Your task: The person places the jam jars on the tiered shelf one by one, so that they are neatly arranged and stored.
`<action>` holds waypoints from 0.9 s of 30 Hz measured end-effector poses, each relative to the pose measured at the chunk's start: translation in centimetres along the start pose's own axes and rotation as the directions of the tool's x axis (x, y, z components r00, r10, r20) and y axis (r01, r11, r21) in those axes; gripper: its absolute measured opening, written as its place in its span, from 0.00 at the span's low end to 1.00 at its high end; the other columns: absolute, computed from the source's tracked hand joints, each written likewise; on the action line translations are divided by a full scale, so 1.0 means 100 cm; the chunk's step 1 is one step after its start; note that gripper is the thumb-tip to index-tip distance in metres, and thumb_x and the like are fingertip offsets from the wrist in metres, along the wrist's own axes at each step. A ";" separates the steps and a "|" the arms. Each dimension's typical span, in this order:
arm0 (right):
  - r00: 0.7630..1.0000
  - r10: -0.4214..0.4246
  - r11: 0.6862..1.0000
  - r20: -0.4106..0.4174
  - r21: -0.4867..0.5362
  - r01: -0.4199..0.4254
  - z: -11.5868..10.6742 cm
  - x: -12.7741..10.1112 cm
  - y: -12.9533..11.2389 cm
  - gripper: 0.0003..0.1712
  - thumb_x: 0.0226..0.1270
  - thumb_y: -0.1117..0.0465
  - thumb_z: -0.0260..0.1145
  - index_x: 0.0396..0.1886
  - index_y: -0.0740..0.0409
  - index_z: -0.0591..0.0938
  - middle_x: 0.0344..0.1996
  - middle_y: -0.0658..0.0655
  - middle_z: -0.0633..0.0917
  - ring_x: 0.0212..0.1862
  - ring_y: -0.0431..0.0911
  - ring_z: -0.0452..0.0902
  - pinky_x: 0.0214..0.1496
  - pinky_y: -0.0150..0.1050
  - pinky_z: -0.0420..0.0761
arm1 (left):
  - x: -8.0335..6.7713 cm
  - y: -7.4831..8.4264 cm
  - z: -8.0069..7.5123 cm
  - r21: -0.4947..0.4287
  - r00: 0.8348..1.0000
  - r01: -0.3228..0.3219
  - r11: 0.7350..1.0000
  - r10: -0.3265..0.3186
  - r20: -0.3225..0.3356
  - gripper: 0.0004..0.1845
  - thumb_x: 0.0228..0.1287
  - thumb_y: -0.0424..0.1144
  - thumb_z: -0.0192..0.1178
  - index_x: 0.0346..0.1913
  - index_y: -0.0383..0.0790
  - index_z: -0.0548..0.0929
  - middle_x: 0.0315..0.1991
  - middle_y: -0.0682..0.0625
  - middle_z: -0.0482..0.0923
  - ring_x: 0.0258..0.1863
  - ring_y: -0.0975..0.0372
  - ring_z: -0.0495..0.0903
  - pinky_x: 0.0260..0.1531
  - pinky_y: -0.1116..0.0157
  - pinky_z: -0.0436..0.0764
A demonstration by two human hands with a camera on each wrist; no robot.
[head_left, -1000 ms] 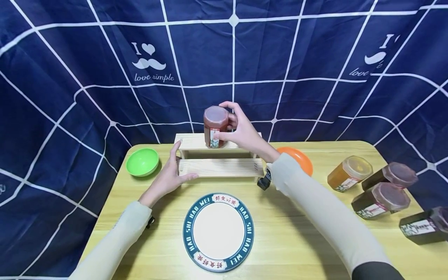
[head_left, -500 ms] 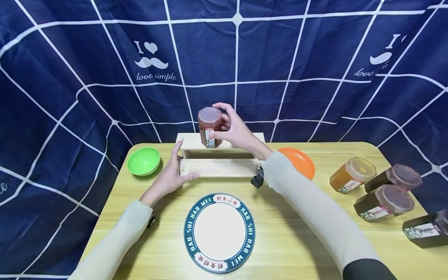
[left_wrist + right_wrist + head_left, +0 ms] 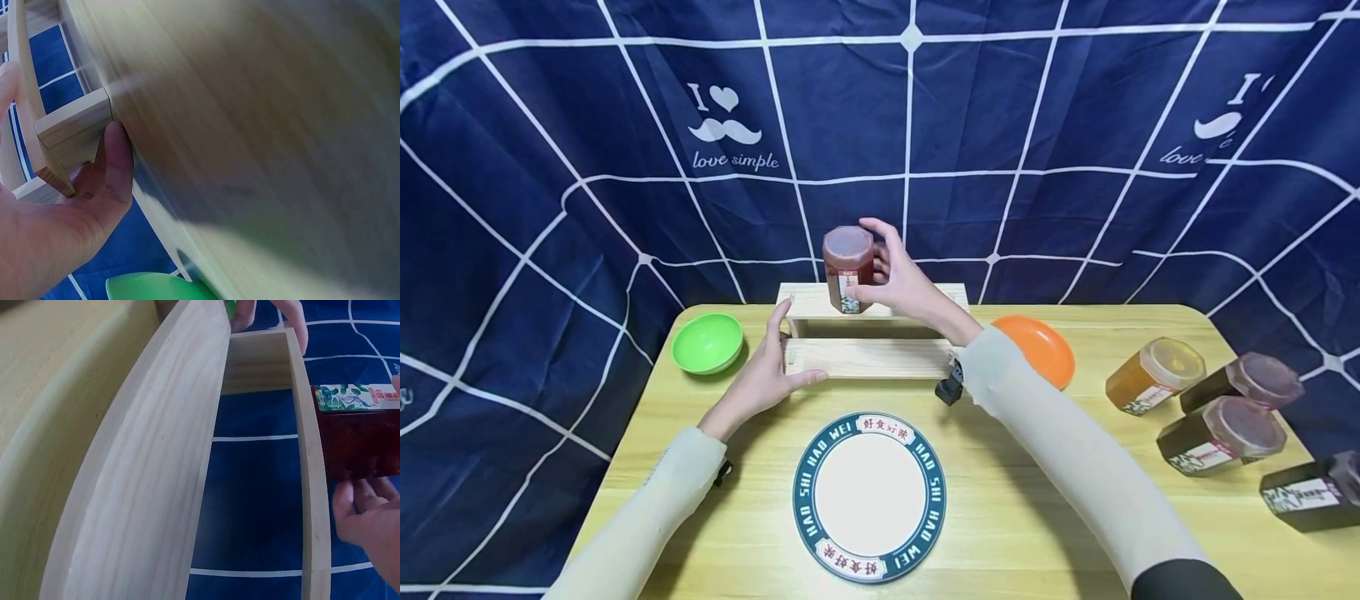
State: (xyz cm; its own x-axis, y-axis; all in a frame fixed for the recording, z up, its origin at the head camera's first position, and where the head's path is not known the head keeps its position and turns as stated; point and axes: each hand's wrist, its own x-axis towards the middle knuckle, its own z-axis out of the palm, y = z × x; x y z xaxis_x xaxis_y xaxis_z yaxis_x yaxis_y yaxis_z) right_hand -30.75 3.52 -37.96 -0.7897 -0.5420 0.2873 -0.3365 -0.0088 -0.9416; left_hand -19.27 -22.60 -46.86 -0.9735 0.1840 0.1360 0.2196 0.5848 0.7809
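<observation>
My right hand (image 3: 891, 279) grips a dark red jar (image 3: 848, 268) with a white label, holding it upright on the upper step of a two-step wooden rack (image 3: 872, 358) at the back of the table. In the right wrist view the jar (image 3: 359, 440) lies against the rack's top board (image 3: 309, 487). My left hand (image 3: 767, 367) holds the rack's left end, thumb along the lower step's front. In the left wrist view a finger (image 3: 115, 162) presses the rack's corner (image 3: 72, 128).
A plate with a dark blue rim (image 3: 870, 496) lies in front of the rack. A green bowl (image 3: 707, 342) sits at the left, an orange dish (image 3: 1037, 350) at the right. Several jars (image 3: 1221, 433) lie on their sides at the table's right edge.
My right hand has carried the jar a little to the left along the rack's upper step. The left hand has kept its hold on the rack's end.
</observation>
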 end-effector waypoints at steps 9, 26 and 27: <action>0.999 -0.004 0.999 -0.038 -0.034 0.003 -0.012 -0.017 -0.008 0.62 0.66 0.68 0.78 0.89 0.45 0.49 0.79 0.64 0.69 0.77 0.55 0.68 0.78 0.62 0.63 | 0.001 0.001 0.001 -0.019 1.000 0.011 1.000 -0.011 0.009 0.72 0.61 0.44 0.84 0.89 0.56 0.35 0.68 0.25 0.73 0.65 0.40 0.78 0.68 0.38 0.71; 0.991 -0.046 0.999 -0.127 0.014 0.048 -0.036 -0.069 -0.035 0.56 0.68 0.69 0.76 0.87 0.47 0.53 0.77 0.66 0.71 0.77 0.56 0.70 0.80 0.60 0.61 | 0.001 -0.001 0.001 -0.029 1.000 -0.007 1.000 0.007 0.004 0.72 0.61 0.44 0.85 0.89 0.56 0.35 0.67 0.26 0.74 0.64 0.40 0.79 0.68 0.39 0.72; 0.990 -0.049 0.998 -0.134 0.019 0.052 -0.037 -0.073 -0.037 0.56 0.68 0.69 0.75 0.87 0.47 0.54 0.76 0.65 0.72 0.77 0.57 0.70 0.80 0.59 0.62 | 0.001 -0.001 0.001 -0.029 1.000 -0.006 1.000 0.006 0.006 0.72 0.61 0.44 0.85 0.89 0.56 0.35 0.67 0.26 0.74 0.64 0.40 0.79 0.68 0.39 0.72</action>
State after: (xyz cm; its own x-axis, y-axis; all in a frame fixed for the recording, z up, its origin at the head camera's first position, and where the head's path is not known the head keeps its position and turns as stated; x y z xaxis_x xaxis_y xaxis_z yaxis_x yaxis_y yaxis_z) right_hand -25.69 10.61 -35.95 -0.8341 -0.4233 0.3537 -0.3670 -0.0528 -0.9287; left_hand -19.36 -22.57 -46.98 -0.9718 0.1919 0.1374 0.2234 0.5603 0.7976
